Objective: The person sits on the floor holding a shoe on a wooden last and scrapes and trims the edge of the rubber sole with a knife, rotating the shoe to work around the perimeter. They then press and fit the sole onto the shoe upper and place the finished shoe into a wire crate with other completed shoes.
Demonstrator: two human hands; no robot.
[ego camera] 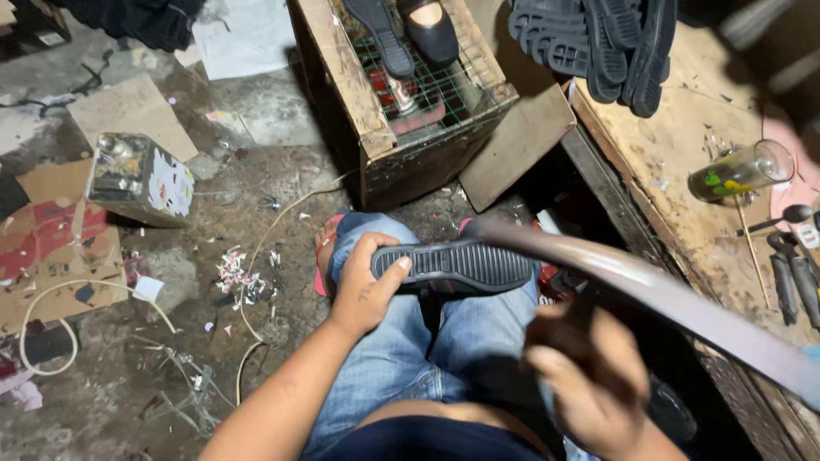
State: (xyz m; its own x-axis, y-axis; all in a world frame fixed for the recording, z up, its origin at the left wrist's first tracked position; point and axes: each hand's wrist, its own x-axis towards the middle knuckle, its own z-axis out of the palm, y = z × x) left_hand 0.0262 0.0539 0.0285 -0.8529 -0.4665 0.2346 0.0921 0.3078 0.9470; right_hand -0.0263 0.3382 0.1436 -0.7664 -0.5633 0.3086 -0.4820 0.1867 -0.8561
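Observation:
My left hand (366, 288) grips the end of a black ribbed shoe sole (457, 266) that lies across my knees, tread side up. My right hand (585, 382), blurred and close to the camera, is closed around the handle of a long dark curved blade (675, 299) that reaches from above the sole out to the right edge of the view. The blade is blurred. I am seated in blue jeans with a red sandal (323, 256) on my left foot.
A wooden crate (359, 94) with a wire-mesh top carries a sole and a black shoe straight ahead. A stack of black soles (598, 47) and a glass jar (741, 171) rest on the wooden bench (675, 162) at right. A metal tin (137, 177), cardboard and scraps lie on the floor at left.

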